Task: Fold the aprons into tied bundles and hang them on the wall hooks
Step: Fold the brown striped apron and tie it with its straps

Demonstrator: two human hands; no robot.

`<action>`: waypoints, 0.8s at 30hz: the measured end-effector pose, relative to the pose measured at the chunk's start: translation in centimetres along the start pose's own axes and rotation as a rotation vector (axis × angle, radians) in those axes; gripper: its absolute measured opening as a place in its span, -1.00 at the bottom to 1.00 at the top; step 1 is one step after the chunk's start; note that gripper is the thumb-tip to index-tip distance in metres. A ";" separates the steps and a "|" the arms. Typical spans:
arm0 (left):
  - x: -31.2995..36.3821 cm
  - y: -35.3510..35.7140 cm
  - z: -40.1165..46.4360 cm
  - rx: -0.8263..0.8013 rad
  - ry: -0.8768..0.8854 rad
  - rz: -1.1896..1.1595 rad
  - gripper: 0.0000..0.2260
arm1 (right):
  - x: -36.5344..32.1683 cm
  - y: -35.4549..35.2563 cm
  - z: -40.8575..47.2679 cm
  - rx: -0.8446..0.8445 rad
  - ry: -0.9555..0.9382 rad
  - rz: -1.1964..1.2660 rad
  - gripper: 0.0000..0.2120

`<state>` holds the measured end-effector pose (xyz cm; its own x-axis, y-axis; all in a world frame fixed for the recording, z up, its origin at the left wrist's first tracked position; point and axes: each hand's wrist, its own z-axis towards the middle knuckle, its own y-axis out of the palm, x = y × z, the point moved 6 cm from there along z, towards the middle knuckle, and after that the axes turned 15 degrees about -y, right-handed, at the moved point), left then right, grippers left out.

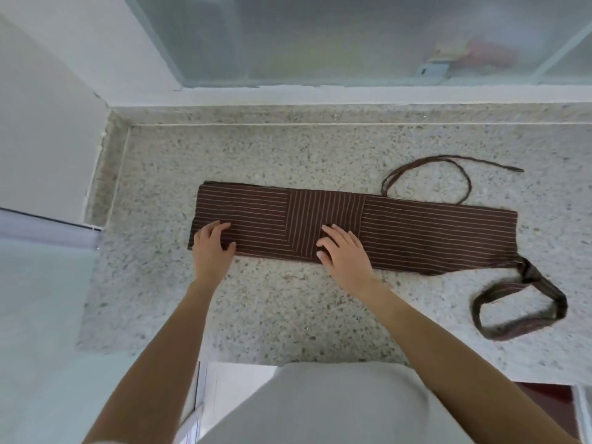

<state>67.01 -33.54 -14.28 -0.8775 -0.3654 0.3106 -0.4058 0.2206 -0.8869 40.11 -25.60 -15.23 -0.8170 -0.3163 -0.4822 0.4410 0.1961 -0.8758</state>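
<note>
**Q:** Far left first. What's there?

**A:** Pale wall on the left, meeting the speckled stone counter at the corner. Frosted window runs along the back edge; blurred shapes behind the glass, can't make them out.

**Q:** And your left hand?

**A:** My left hand lies flat on the left end of the apron. Fingers straight, slightly spread, pointing away from me, palm pressing the cloth. Gripping nothing.

**Q:** Where is the apron and how does it lie?

**A:** On the counter, about the middle, folded into one long flat band running left to right. Brown with thin light stripes. Stripes run lengthwise at both ends and crosswise in a central panel.

**Q:** Right hand?

**A:** My right hand rests on the near edge of the band, just at that central panel. Fingers extended and a little apart, pressing down. Not pinching or holding anything either.

**Q:** Further right?

**A:** Thin tie strings come off the band's far edge, curl in a loop on the counter and trail out to the right. At the band's near right corner a wider strap leaves the fold, bunches at a knot, and lies in an open loop on the stone, well apart from both hands.

**Q:** Nearest to you?

**A:** My light-coloured top, low in view, at the counter's front edge.
</note>
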 end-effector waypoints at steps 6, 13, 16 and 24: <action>-3.3 -1.3 1.6 0.017 -0.131 0.021 -0.55 | 0.2 0.0 -1.3 0.026 0.069 -0.161 -0.84; -4.8 -2.4 2.4 -0.090 -0.347 -0.073 -0.29 | -0.7 -0.1 -3.8 -0.029 0.081 -0.336 -0.71; -3.8 -3.8 1.3 -0.010 -0.374 -0.167 -0.61 | -0.8 1.4 -5.7 -0.157 0.021 -0.342 -0.58; 8.5 -5.8 -7.6 0.073 -0.031 -0.829 -0.85 | -0.6 1.1 -7.0 -0.308 -0.020 -0.073 -0.37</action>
<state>59.96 -31.06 -3.90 -0.2931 -0.4087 0.8643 -0.8990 -0.1898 -0.3946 38.51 -18.67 -15.79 -0.8333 -0.3575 -0.4216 0.2460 0.4432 -0.8620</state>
